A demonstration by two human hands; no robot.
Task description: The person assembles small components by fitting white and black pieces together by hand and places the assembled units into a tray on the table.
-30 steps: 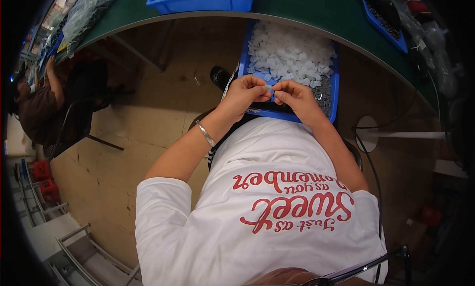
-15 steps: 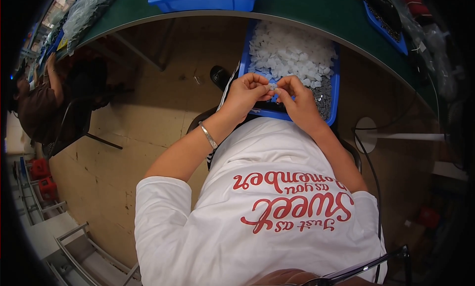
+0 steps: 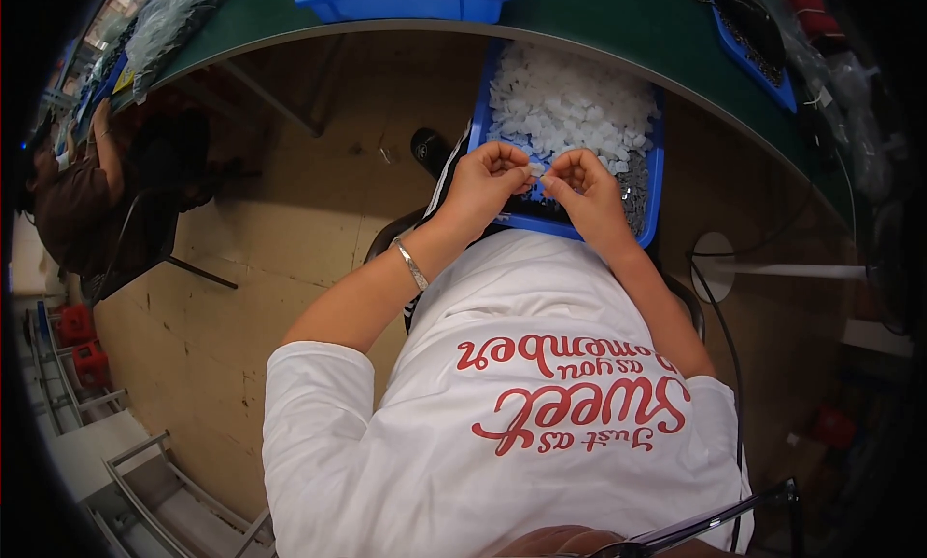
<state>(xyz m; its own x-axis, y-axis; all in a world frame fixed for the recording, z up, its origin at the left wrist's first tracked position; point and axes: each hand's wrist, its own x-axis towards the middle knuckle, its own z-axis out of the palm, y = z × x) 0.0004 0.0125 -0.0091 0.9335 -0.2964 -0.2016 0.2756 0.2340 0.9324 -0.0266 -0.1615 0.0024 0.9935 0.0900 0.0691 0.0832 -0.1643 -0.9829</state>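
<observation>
Over the near part of a blue tray on my lap, my two hands meet fingertip to fingertip. My left hand pinches a small whitish translucent plastic piece between thumb and forefinger. Close against it, my right hand is closed in a pinch too, its thumb and forefinger at the piece's other side; whether it holds something else is too small to tell. A heap of similar white translucent pieces fills the tray's far part. Small dark grey parts lie along its near right side.
The green table's edge curves just beyond the tray, with another blue tray of whitish pieces on it. A third blue tray holds dark parts at right. A black cable hangs right of me. Another person sits at far left.
My right hand's fingers have drawn slightly back from the left fingertips, and its grip has shifted a little. The left hand stays nearly in place with the small piece.
</observation>
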